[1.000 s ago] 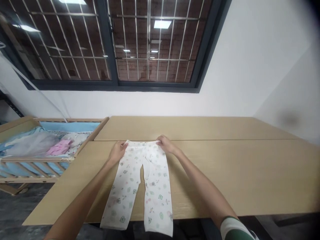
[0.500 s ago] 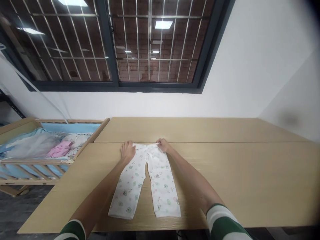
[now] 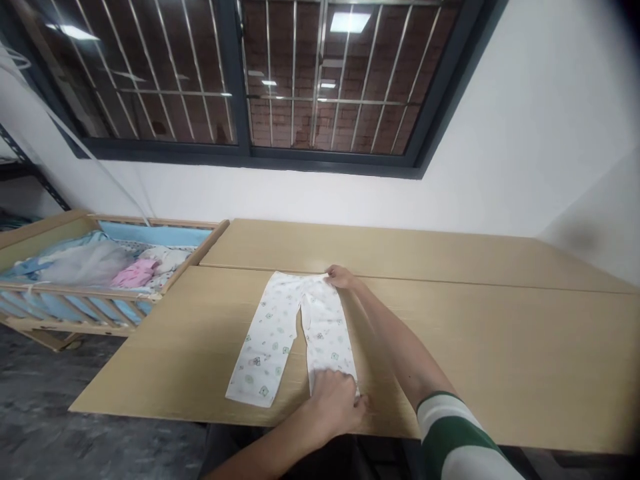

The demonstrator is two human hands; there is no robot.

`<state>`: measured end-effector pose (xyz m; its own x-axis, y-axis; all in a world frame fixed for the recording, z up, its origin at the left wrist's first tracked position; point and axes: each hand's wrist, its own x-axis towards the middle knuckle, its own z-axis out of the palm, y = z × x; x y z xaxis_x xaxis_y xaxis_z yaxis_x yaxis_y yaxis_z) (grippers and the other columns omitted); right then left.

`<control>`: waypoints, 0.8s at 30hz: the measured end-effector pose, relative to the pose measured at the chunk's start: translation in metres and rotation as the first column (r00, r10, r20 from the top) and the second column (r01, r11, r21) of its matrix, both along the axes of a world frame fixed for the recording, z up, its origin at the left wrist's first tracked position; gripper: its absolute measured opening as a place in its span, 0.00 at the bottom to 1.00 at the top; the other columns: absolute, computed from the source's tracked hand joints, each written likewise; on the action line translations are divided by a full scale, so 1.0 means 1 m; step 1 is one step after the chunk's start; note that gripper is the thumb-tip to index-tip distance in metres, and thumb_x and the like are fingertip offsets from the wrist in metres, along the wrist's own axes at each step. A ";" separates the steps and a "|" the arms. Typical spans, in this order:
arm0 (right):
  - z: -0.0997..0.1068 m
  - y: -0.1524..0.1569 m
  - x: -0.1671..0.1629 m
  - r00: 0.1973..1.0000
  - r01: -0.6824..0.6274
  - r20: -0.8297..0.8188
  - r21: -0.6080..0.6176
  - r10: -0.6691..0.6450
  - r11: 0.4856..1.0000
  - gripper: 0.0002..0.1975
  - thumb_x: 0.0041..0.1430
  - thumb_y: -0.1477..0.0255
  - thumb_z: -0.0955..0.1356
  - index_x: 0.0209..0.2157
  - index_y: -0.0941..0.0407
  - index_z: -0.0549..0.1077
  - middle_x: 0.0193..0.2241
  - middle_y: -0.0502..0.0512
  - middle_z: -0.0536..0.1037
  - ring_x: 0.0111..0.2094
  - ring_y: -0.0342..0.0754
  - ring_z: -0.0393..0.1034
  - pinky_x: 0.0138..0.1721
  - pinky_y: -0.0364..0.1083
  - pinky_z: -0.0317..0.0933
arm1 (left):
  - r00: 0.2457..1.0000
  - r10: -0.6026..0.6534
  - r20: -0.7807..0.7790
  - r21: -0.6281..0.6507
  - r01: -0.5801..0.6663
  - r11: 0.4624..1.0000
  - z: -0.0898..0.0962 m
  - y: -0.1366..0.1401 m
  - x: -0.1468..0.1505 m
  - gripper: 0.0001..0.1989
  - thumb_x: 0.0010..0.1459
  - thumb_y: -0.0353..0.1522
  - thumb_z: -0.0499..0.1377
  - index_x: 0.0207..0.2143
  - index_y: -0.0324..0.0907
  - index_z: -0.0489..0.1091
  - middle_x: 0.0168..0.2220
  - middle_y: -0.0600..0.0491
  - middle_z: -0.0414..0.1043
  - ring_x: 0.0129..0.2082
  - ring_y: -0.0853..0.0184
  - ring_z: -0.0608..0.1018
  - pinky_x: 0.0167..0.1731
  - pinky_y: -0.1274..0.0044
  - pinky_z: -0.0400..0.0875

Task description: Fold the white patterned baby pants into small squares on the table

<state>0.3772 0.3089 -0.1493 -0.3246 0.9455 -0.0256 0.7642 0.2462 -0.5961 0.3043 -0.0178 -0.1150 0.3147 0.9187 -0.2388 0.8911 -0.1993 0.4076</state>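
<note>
A pair of small white pants [image 3: 273, 333] with a green, pink and grey print lies flat on the wooden table, waistband toward the wall and legs spread toward me. My right hand [image 3: 341, 277] is closed on the right corner of the waistband. Down at the hem of the right leg, my left hand [image 3: 335, 400] has its fingers curled over the cloth and covers most of that hem. The left leg lies untouched.
The pale wooden table [image 3: 450, 347] has a seam running across it toward the wall. At the left stands a wooden crib [image 3: 115, 320] with blue lining, white netting and a pink cloth [image 3: 135, 273]. Behind is a white wall below a barred window [image 3: 325, 73].
My left hand has let go of the left waistband corner and moved down and right to the right leg's hem. The right hand keeps its hold. The view has shifted slightly.
</note>
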 end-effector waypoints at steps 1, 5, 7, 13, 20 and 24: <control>0.002 -0.003 0.000 1.000 -0.003 -0.008 -0.013 0.003 1.000 0.13 0.51 0.74 0.75 0.40 0.58 0.75 0.30 0.51 0.79 0.32 0.43 0.73 0.36 0.39 0.64 | 1.000 -0.011 0.022 -0.005 0.011 1.000 0.000 0.002 -0.004 0.21 0.62 0.42 0.51 0.40 0.36 0.78 0.39 0.36 0.79 0.42 0.47 0.80 0.43 0.61 0.71; 0.014 -0.014 -0.004 0.997 -0.011 -0.072 -0.041 0.008 0.999 0.13 0.54 0.74 0.74 0.42 0.58 0.74 0.28 0.50 0.78 0.30 0.43 0.73 0.35 0.40 0.65 | 0.987 -0.053 0.149 -0.008 0.055 0.998 0.003 0.004 -0.025 0.14 0.60 0.36 0.53 0.30 0.41 0.76 0.33 0.44 0.80 0.36 0.56 0.81 0.40 0.69 0.70; 0.025 -0.019 -0.012 0.993 -0.017 -0.117 -0.035 0.013 0.999 0.14 0.56 0.73 0.73 0.44 0.58 0.72 0.28 0.50 0.78 0.28 0.43 0.72 0.32 0.40 0.64 | 0.935 0.003 0.354 -0.055 0.018 0.998 0.003 -0.002 -0.037 0.15 0.62 0.37 0.52 0.27 0.43 0.73 0.28 0.49 0.79 0.30 0.63 0.79 0.34 0.74 0.68; 0.056 -0.024 -0.070 0.979 -0.010 -0.205 0.013 0.013 1.000 0.17 0.59 0.70 0.71 0.48 0.58 0.68 0.26 0.49 0.76 0.26 0.43 0.71 0.28 0.39 0.62 | 0.558 0.301 0.774 -0.264 -0.148 0.953 0.005 -0.034 -0.089 0.21 0.64 0.46 0.53 0.24 0.42 0.65 0.22 0.54 0.72 0.21 0.71 0.67 0.23 0.78 0.58; 0.043 -0.041 -0.165 0.992 -0.022 -0.126 0.033 0.026 0.999 0.16 0.57 0.75 0.69 0.47 0.57 0.68 0.26 0.49 0.76 0.27 0.44 0.71 0.30 0.40 0.61 | 0.517 0.434 0.738 -0.222 -0.421 0.879 -0.015 -0.070 -0.159 0.26 0.64 0.52 0.51 0.21 0.43 0.63 0.20 0.56 0.65 0.21 0.70 0.66 0.26 0.77 0.58; 0.029 -0.053 -0.199 1.000 -0.004 -0.015 0.047 0.004 0.999 0.15 0.58 0.75 0.69 0.47 0.56 0.68 0.34 0.56 0.79 0.34 0.48 0.74 0.34 0.42 0.62 | 0.592 0.521 0.615 -0.130 -0.575 0.807 -0.032 -0.075 -0.190 0.26 0.64 0.50 0.48 0.20 0.43 0.62 0.19 0.55 0.65 0.23 0.66 0.71 0.27 0.76 0.59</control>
